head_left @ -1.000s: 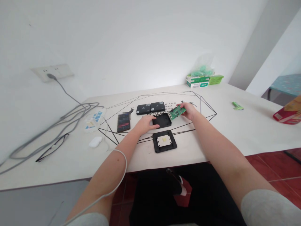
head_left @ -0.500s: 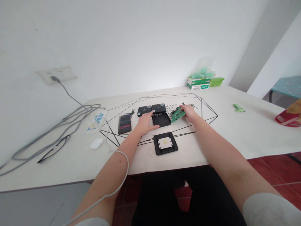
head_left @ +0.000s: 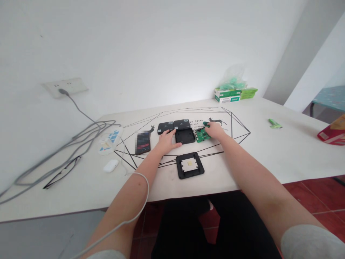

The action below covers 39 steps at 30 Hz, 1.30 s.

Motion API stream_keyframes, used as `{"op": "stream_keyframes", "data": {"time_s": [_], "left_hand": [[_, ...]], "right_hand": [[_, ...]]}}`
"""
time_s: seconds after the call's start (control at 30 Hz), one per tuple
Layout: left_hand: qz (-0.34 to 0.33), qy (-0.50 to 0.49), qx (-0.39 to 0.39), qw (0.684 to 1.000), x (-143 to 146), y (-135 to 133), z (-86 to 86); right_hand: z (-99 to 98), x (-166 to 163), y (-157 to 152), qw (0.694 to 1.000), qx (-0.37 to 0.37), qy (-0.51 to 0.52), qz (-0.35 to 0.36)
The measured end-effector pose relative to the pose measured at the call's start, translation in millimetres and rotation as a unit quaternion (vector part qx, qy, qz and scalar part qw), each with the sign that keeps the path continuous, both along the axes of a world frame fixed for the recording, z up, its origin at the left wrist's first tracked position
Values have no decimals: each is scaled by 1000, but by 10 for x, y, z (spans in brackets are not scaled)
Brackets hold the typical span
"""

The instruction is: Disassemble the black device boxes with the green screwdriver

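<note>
In the head view a black plastic case shell (head_left: 185, 136) lies hollow side up, mid-table. My left hand (head_left: 166, 142) rests at its left edge, fingers and thumb spread apart. Just right of the shell is a green circuit board (head_left: 202, 135), lying nearly flat. My right hand (head_left: 215, 130) grips its right side, fingers closed, and covers that part of it. A small dark green piece (head_left: 205, 123) shows beyond my right fingertips; its kind is unclear. Nearer me lies a black square cover (head_left: 190, 165) with a pale metal plate inside.
Two closed black boxes (head_left: 182, 124) sit behind the shell. On the left are a phone (head_left: 143, 142), a white earphone case (head_left: 111, 165), glasses (head_left: 61, 172) and grey cables (head_left: 88, 138). Green boxes (head_left: 228, 94) stand at the back right, a green tool (head_left: 275, 123) farther right.
The circuit board has gone from tilted to nearly flat beside the shell, with my right hand still at its right side. My left hand has barely moved.
</note>
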State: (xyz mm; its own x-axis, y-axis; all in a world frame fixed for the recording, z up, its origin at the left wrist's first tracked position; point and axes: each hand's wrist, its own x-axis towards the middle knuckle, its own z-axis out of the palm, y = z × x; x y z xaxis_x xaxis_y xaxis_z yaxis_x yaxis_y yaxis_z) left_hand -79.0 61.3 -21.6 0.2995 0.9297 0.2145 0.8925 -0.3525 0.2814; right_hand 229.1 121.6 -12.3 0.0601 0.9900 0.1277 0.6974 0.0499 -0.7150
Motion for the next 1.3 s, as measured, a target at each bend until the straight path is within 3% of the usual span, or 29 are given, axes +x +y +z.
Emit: {"op": "stream_keyframes", "data": {"time_s": [0.23, 0.47, 0.73, 1.03, 1.2, 1.3], "left_hand": [[27, -12, 41, 999, -157, 39, 1], [30, 15, 61, 998, -404, -54, 47], [32, 46, 33, 998, -324, -85, 37], [64, 65, 16, 996, -410, -109, 82], [77, 52, 39, 995, -400, -71, 63], [88, 58, 57, 993, -338, -69, 53]], "right_hand": [[-24, -34, -59, 994, -15, -106, -13], [-24, 109, 7, 984, 23, -164, -57], [-146, 115, 135, 983, -22, -164, -75], [-95, 24, 10, 988, -37, -106, -103], [17, -16, -60, 994, 11, -63, -84], [92, -129, -141, 996, 59, -54, -33]]}}
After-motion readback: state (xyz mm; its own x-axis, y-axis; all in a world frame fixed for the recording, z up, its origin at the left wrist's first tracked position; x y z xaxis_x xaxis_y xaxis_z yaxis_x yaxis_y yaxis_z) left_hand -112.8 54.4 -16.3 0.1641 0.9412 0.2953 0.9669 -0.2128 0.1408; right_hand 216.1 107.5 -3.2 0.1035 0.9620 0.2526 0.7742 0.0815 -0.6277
